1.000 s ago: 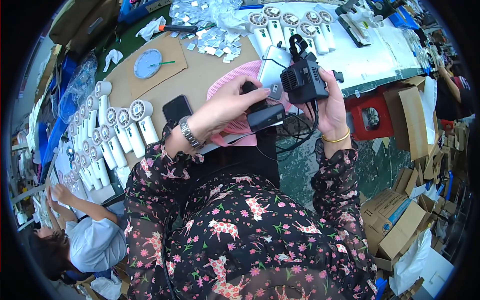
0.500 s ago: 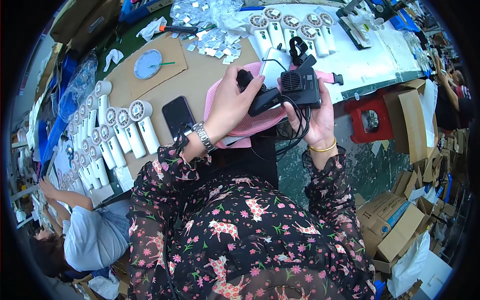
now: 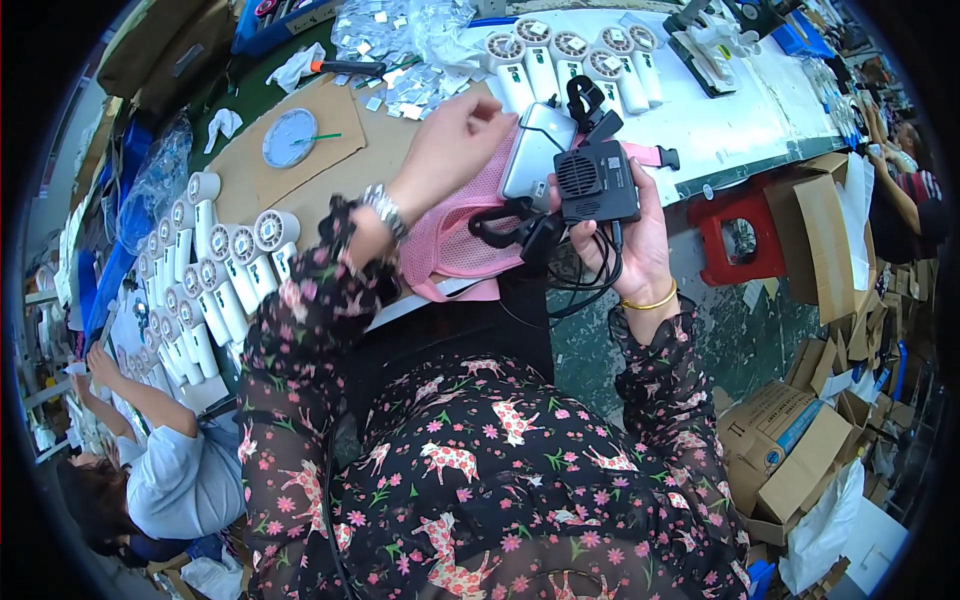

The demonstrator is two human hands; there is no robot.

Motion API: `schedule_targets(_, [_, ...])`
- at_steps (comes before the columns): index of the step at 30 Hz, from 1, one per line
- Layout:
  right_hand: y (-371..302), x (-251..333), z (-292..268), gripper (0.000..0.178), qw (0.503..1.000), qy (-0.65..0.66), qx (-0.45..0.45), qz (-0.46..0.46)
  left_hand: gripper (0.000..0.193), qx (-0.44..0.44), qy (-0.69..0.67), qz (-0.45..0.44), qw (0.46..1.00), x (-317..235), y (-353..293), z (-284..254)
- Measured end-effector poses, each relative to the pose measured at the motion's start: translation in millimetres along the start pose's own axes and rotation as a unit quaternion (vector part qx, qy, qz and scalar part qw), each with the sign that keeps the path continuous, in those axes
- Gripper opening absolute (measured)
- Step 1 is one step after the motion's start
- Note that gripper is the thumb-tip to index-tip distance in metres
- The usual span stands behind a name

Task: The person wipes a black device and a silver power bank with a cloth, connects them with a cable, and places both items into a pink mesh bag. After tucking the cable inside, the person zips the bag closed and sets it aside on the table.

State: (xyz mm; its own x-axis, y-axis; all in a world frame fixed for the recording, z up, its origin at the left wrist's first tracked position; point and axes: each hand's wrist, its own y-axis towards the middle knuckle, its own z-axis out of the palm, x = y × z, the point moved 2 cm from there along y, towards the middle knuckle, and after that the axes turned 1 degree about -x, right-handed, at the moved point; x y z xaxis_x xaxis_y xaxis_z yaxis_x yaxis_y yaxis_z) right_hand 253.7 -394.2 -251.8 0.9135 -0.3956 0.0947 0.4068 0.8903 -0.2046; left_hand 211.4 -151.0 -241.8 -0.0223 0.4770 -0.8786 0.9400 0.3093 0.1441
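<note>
While the right hand (image 3: 640, 222) grips the black box (image 3: 597, 180) from its right and lower sides, the left hand (image 3: 455, 140) hangs near the pouch's upper left with fingers curled; nothing shows in it, though whether the fingertips pinch something small cannot be told. The box sits just right of the frame's centre, and a black cable (image 3: 615, 240) appears plugged into its lower edge, with loops dangling below. Just left of the box, the silver block (image 3: 535, 155) rests on the pink mesh pouch (image 3: 440, 240), a thin cord across it. A black strap piece (image 3: 540, 238) lies lower on the pouch. As far as shows, the cable connection looks made, while the box remains unplaced in the hand and the block lies uncovered. Farther out, white fans (image 3: 225, 285) stand in rows at left and more (image 3: 575, 60) lie at top; small squares (image 3: 420, 90) are heaped at upper centre, left of those.
</note>
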Motion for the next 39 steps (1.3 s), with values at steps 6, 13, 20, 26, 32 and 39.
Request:
schedule_targets(6, [4,-8,5,0.07,0.999,-0.031,-0.023,0.003,0.063,0.097,0.197,0.001,0.975,15,73,30])
schedule_targets(13, [11,-14,4,0.068,0.997,-0.073,-0.025,-0.002,0.071,0.125,0.247,-0.076,0.958,38,93,41])
schedule_targets(20, [10,-20,6,0.066,0.993,-0.102,-0.056,-0.019,0.073,0.103,0.204,-0.068,0.971,39,90,44])
schedule_targets(26, [3,-31,16,0.061,0.983,-0.142,-0.101,-0.057,0.063,0.044,0.002,-0.087,0.995,28,70,25])
schedule_targets(32, [-7,-40,27,0.054,0.951,-0.225,-0.144,-0.154,0.056,-0.048,-0.172,-0.071,0.981,-10,30,3])
schedule_targets(39, [1,-58,33,0.056,0.904,-0.34,-0.108,-0.236,0.05,-0.155,-0.558,-0.131,0.805,-15,-3,-13])
